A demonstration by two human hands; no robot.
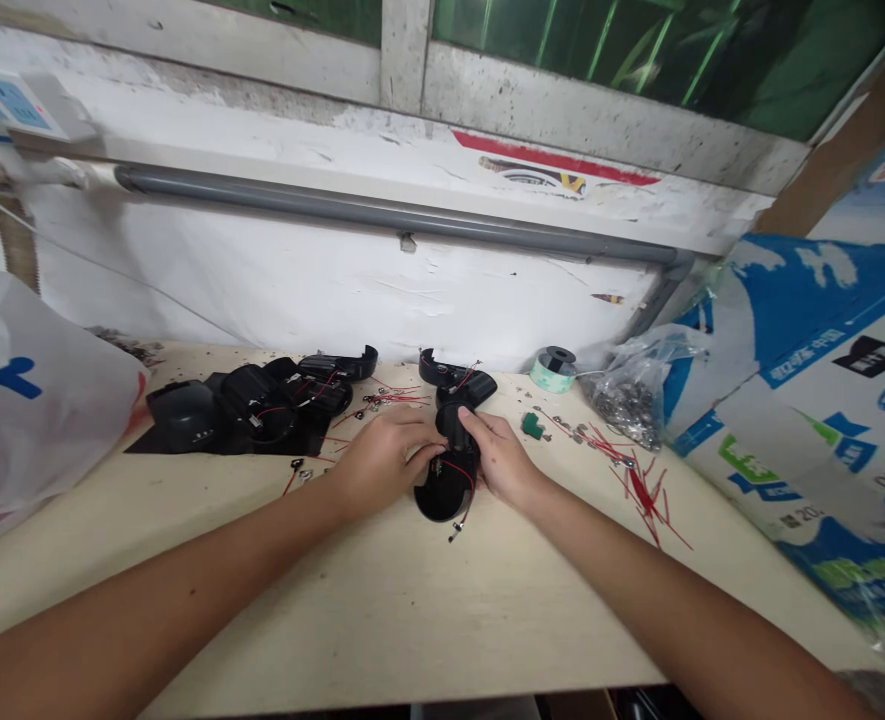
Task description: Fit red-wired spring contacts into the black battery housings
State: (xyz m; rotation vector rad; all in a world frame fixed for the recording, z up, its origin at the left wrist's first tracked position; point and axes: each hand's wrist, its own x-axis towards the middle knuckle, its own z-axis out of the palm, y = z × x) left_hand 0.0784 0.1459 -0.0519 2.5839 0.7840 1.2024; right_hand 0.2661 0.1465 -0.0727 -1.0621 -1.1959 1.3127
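A black plastic housing [442,490] with a rounded, hollow lower end is held over the table. My right hand [503,458] grips its right side, thumb on top. The fingertips of my left hand [389,455] are pinched together at its left edge; whatever is between them is too small to make out. A thin red wire [474,490] runs across the housing and hangs past its rim, ending in a small connector [455,532]. Just behind it lies another black housing [476,388] with a red wire.
Several black housings [258,400] lie on a dark sheet at left. Red wires [644,495], small metal parts and a green piece [532,425] are scattered at right. Behind them are a tape roll [552,370] and a clear bag [629,385] of small parts. A carton [809,420] borders the table.
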